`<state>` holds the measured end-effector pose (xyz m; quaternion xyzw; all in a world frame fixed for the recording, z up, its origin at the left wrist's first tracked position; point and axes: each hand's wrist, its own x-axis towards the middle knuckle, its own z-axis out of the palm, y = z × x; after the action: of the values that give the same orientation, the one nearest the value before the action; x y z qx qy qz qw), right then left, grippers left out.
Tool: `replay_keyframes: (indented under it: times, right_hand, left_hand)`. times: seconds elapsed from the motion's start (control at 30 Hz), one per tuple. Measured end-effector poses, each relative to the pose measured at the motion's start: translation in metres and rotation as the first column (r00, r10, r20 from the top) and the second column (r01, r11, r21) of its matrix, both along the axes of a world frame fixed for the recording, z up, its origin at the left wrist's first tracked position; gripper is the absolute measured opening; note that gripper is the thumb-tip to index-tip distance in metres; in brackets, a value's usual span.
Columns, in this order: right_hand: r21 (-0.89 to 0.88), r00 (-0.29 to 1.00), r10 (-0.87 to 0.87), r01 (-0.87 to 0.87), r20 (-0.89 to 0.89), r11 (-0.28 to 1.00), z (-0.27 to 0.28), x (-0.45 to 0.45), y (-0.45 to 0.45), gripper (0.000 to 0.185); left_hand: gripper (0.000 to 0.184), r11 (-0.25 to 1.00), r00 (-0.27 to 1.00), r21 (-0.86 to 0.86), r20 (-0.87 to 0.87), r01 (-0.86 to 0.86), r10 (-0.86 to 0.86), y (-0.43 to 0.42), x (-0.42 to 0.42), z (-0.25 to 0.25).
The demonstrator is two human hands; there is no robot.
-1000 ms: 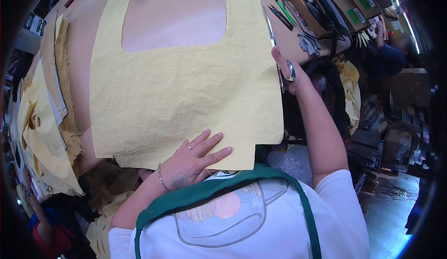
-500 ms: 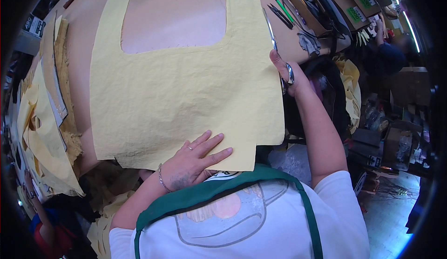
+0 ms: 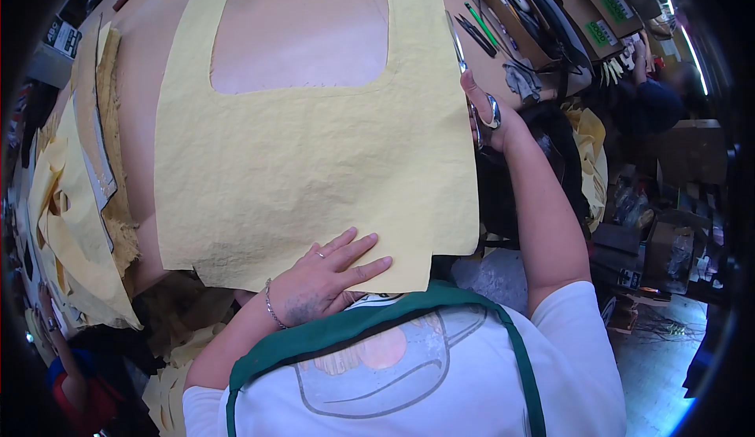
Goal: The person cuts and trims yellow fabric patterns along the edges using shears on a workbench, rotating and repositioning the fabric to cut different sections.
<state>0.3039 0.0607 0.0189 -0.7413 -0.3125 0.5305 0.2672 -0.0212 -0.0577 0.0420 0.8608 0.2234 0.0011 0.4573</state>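
Observation:
A yellow fabric piece [image 3: 314,162] with a wide U-shaped notch at its far side lies flat on the table. My left hand [image 3: 326,276] rests on its near edge, fingers spread, palm down, with a ring and a bracelet. At the fabric's right edge my right hand [image 3: 489,115] holds metal scissors [image 3: 459,44] by the handle loops, thumb through one loop. The blades point away from me along the edge; the lower blade is partly hidden.
Stacked yellow fabric [image 3: 75,233] and cardboard strips lie at the left. Beyond the right hand are pens [image 3: 478,27], a grey cloth [image 3: 521,79] and a box of tools [image 3: 515,16]. Other people are at the far right [image 3: 657,99] and lower left [image 3: 79,382].
The far end of the fabric has shifted slightly toward me and right. Both hands keep nearly the same places, the right one still with the scissors.

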Motion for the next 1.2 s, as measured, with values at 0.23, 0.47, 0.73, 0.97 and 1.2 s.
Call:
replay_keyframes:
  times: [0.23,0.47,0.73,0.97,1.2]
  right_hand:
    - [0.033,0.994,-0.027,0.024,0.101,0.999,0.012,-0.012,0.0,0.067]
    - [0.017,0.931,-0.06,0.058,0.359,0.998,0.001,-0.012,0.005,0.067]
    - [0.111,0.997,0.037,-0.044,0.063,0.993,-0.014,0.002,0.004,0.081]
    - [0.095,0.995,-0.014,0.005,0.096,0.995,-0.014,-0.003,0.006,0.072]
    - [0.007,0.999,0.033,-0.033,-0.029,0.999,-0.013,0.006,0.023,0.076]
  left_hand:
    - [0.057,1.0,1.0,-0.003,-0.011,0.013,-0.013,0.0,-0.001,0.001]
    - [0.055,0.999,0.999,-0.033,0.033,0.006,-0.005,0.0,-0.002,-0.001]
    - [0.053,0.999,1.0,-0.045,0.026,0.01,-0.009,0.001,-0.002,0.002]
    - [0.052,0.998,1.0,-0.068,0.027,0.003,-0.002,0.002,-0.003,0.001]
    - [0.051,0.996,0.999,-0.086,0.036,0.026,-0.023,0.0,-0.007,0.004]
